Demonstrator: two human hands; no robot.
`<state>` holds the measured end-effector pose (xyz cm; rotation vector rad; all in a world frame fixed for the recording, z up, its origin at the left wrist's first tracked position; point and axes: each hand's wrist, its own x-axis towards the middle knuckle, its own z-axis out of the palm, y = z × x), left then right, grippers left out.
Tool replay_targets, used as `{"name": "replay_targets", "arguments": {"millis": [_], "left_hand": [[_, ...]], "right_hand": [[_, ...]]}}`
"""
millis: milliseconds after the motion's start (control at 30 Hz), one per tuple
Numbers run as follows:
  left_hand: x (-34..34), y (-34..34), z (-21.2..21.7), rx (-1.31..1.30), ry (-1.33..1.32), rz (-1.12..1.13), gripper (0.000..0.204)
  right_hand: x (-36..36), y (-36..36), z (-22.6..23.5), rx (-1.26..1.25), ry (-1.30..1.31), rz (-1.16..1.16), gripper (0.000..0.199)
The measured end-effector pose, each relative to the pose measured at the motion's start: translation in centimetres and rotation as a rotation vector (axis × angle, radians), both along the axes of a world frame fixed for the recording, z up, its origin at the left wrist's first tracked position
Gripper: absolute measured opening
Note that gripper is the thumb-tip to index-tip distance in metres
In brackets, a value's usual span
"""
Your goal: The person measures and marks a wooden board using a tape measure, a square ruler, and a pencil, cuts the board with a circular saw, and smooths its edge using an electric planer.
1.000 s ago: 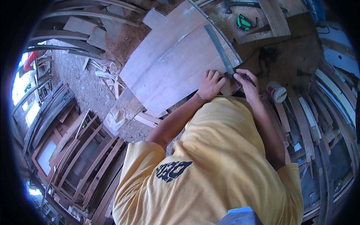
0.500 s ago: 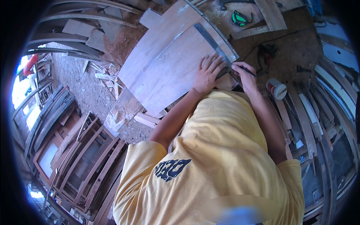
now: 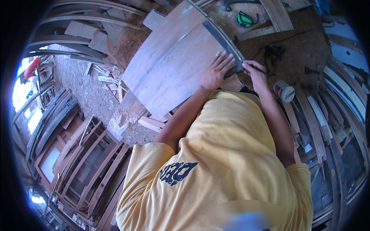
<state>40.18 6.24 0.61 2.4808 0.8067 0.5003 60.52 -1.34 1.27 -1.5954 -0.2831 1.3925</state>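
Plywood, pale and broad, makes up the board (image 3: 169,65) in front of you, with a dark straightedge (image 3: 220,37) lying along its right-hand edge. Your left hand (image 3: 215,74) is flat and opened out, fingers extended and slightly apart, its fingertips on the straightedge near the end closest to you. Your right hand (image 3: 256,75) is curled, thumb and fingers pinching a slim dark marker (image 3: 260,70) just beside that same end; you cannot tell whether its tip touches the wood. Beyond the board lies a green-and-black tape measure (image 3: 244,19).
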Motion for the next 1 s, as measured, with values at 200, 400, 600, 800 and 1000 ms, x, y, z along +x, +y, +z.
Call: {"name": "replay_targets", "arguments": {"millis": [200, 400, 600, 800, 1000], "left_hand": [[-0.05, 0.08, 0.29, 0.006, 0.028, -0.008, 0.07], [0.11, 0.02, 0.58, 0.003, 0.029, -0.001, 0.07], [0.03, 0.01, 0.43, 0.006, 0.062, -0.011, 0.072], [0.0, 0.01, 0.55, 0.012, 0.065, -0.014, 0.071], [0.07, -0.04, 0.55, 0.006, 0.059, -0.011, 0.07]], "right_hand": [[0.05, 0.15, 0.01, -0.002, -0.034, 0.021, 0.013], [0.27, 0.03, -0.52, -0.004, -0.044, 0.013, 0.013], [0.48, -0.04, -0.85, -0.008, -0.03, 0.04, 0.016], [0.53, 0.07, -0.73, -0.012, -0.033, 0.059, 0.016], [0.23, 0.24, -0.33, -0.004, -0.038, 0.005, 0.012]]}}
